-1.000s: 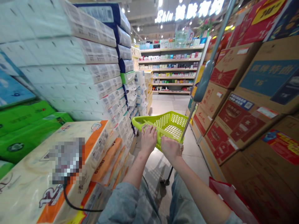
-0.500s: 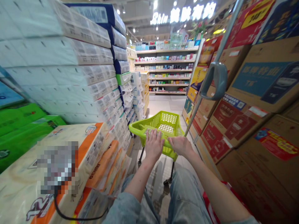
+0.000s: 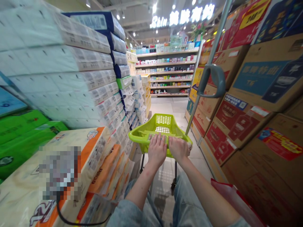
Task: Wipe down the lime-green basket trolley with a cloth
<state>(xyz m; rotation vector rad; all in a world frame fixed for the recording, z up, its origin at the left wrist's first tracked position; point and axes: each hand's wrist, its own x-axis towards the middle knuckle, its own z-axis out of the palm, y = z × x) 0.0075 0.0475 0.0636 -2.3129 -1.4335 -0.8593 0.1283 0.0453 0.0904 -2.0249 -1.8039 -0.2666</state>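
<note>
A lime-green shopping cart (image 3: 139, 138) with a perforated plastic basket stands in front of my knees. My left hand (image 3: 156, 149) rests on the middle of its handle, fingers laid forward over the bar. Close to its right, my right hand (image 3: 178, 147) is wrapped over the same handle. A grey pole with a blue-grey loop handle (image 3: 220, 82) rises, tilted, from the cart's right rear corner beside my right hand. How it is fixed there is hidden.
Stacked tissue packs (image 3: 99, 72) line the left, with an orange-and-cream pack (image 3: 93, 148) nearest. Printed cartons (image 3: 236, 119) are piled along the right. A tiled aisle (image 3: 170, 107) runs ahead to shelves of small boxes (image 3: 175, 64). A red-edged bag (image 3: 233, 198) is low at right.
The cart has turned so its basket points slightly more left, and its right handle end has swung out. The pole has shifted left in view. Both hands stay on the handle.
</note>
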